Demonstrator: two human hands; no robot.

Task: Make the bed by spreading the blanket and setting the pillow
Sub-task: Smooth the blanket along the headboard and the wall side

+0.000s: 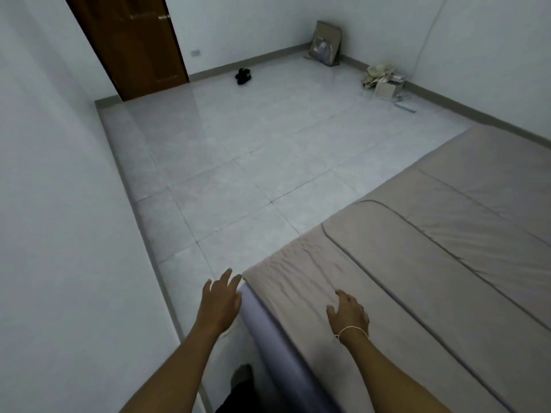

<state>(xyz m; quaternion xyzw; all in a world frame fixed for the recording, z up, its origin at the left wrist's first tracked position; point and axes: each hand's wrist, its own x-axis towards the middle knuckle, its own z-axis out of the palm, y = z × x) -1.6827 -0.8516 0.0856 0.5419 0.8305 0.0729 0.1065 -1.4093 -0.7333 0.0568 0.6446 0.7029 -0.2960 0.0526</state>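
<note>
A taupe, smooth-fabric blanket with dark piped seams lies spread over the low bed, covering it from the near corner to the far end by the right wall; its surface is mostly flat, with a patch of small wrinkles near the front left corner. The bed's pale lavender side shows beneath the blanket's left edge. The right hand, with a thin white string around the wrist, rests palm down on the blanket near that wrinkled corner, its grip apart, fingers loosely spread and closed on nothing. The left hand hovers at the bed's front left corner, fingers apart, fingertips touching or just beside the blanket's edge; which one cannot be told. Beyond the bed stretches a glossy pale grey tiled floor. A pair of black sandals sits near the dark brown wooden door, and a tan paper bag leans in the far corner.
</note>
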